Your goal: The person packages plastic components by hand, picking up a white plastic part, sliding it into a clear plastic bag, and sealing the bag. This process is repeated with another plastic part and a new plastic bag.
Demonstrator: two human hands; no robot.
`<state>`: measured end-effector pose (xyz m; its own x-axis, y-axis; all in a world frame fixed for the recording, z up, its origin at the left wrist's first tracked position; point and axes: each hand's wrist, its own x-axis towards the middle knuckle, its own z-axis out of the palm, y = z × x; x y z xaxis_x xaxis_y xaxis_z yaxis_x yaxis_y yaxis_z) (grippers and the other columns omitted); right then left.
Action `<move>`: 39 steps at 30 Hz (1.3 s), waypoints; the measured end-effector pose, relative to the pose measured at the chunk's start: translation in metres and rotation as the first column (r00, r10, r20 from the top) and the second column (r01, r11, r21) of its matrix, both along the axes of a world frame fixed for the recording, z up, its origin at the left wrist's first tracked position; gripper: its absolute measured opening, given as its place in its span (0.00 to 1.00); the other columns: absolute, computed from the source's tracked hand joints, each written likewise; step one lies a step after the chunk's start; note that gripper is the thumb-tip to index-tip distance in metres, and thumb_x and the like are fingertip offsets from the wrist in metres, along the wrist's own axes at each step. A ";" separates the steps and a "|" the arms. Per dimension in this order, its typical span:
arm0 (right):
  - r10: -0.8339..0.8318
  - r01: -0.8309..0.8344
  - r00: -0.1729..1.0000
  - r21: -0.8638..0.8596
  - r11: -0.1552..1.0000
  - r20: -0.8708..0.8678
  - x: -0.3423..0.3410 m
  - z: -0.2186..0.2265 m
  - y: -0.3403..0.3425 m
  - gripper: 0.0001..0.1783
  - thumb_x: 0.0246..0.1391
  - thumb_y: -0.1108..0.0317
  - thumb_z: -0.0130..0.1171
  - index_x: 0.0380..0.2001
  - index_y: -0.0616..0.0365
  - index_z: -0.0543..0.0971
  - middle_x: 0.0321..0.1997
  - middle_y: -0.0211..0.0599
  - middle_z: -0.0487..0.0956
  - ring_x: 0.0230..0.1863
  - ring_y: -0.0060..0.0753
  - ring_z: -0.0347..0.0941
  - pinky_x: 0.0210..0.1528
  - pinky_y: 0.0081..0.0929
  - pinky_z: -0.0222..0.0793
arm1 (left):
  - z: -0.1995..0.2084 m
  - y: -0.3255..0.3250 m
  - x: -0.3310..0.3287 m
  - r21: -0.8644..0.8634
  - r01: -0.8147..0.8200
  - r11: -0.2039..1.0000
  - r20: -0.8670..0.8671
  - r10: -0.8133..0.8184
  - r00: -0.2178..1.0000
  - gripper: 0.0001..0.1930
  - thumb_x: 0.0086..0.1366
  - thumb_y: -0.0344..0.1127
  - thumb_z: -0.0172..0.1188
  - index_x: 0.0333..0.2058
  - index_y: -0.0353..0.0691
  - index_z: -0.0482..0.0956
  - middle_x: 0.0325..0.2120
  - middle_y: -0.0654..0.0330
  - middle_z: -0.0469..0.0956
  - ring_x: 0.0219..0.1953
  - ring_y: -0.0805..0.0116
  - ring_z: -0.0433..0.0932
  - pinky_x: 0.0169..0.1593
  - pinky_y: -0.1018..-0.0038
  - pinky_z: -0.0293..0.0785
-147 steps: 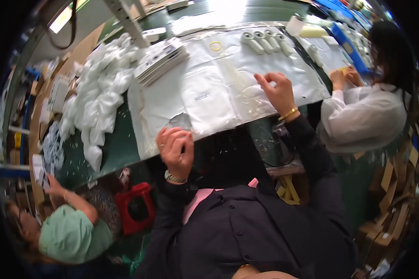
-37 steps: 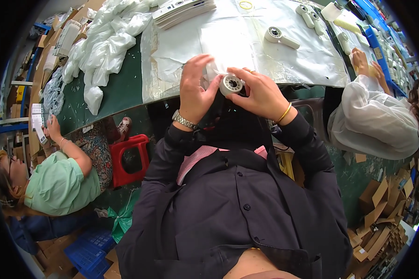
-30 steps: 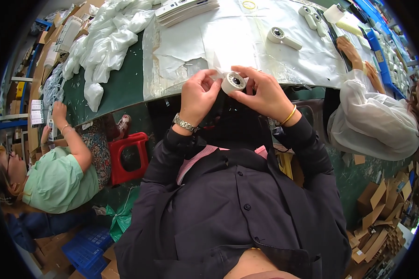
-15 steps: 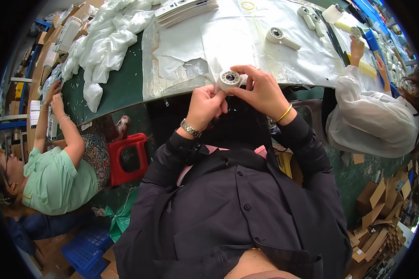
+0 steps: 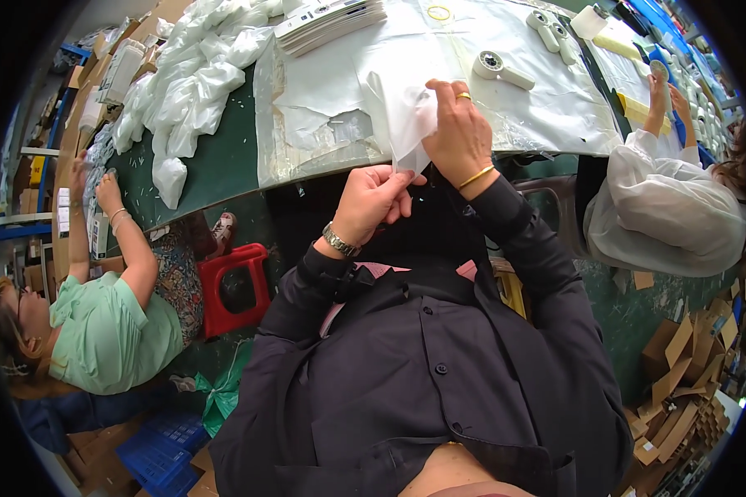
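A thin, whitish translucent plastic bag [image 5: 406, 120] stands up between my hands at the table's near edge. My left hand [image 5: 366, 200] is closed, pinching the bag's lower end between thumb and fingers. My right hand [image 5: 462, 137], with its back turned up, is closed on the bag's right side near the top; its fingertips are partly hidden. The small white handheld fan seen earlier is out of sight, and I cannot tell whether it is in the bag. Another white handheld fan [image 5: 503, 69] lies on the table beyond my right hand.
A white bag pile [image 5: 195, 79] covers the table's left side, near a stack of flat printed boxes [image 5: 330, 25]. More fans [image 5: 549, 33] lie at the far right. Co-workers sit on both sides, one by a red stool [image 5: 234, 290]. Cardboard [image 5: 675, 364] lies at right.
The fan my hands held has gone from view, and the plastic bag now stands up between them. My right hand has turned over and shifted right; my left hand stays low, pinching.
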<state>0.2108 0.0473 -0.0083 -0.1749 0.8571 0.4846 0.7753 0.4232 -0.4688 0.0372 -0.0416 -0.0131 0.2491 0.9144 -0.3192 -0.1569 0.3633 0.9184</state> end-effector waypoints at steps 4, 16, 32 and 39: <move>-0.020 0.018 1.000 -0.239 0.971 -0.006 0.009 0.010 -0.018 0.25 0.52 0.74 0.66 0.56 0.55 0.76 0.42 0.45 0.83 0.37 0.50 0.83 0.40 0.41 0.78 | -0.001 -0.003 0.000 0.037 -0.111 0.993 -0.099 0.114 0.988 0.13 0.76 0.38 0.62 0.40 0.31 0.86 0.17 0.63 0.80 0.13 0.83 0.67 0.20 0.82 0.60; 0.018 -0.345 0.792 -0.422 0.838 -0.610 0.043 -0.005 -0.064 0.13 0.66 0.73 0.64 0.51 0.62 0.76 0.29 0.25 0.81 0.29 0.14 0.76 0.30 0.18 0.69 | -0.008 -0.008 -0.028 -0.003 -0.134 0.991 0.024 0.134 0.991 0.10 0.74 0.34 0.64 0.41 0.30 0.85 0.20 0.62 0.82 0.14 0.83 0.70 0.20 0.85 0.62; 0.025 -0.209 0.848 -0.290 0.934 -0.530 0.055 -0.011 -0.087 0.06 0.66 0.75 0.65 0.44 0.61 0.82 0.30 0.26 0.81 0.29 0.13 0.75 0.31 0.18 0.68 | -0.004 -0.006 -0.038 -0.099 -0.132 0.986 -0.025 0.130 0.991 0.15 0.76 0.44 0.64 0.41 0.35 0.84 0.18 0.66 0.78 0.13 0.84 0.65 0.20 0.86 0.56; 0.387 -0.406 0.883 -0.021 0.914 -0.267 0.016 0.012 -0.068 0.05 0.59 0.71 0.71 0.38 0.58 0.85 0.35 0.33 0.81 0.33 0.30 0.78 0.35 0.26 0.72 | -0.013 0.006 -0.028 -0.023 -0.141 0.990 -0.157 0.136 0.978 0.17 0.77 0.47 0.63 0.36 0.38 0.85 0.15 0.70 0.74 0.13 0.85 0.61 0.19 0.83 0.50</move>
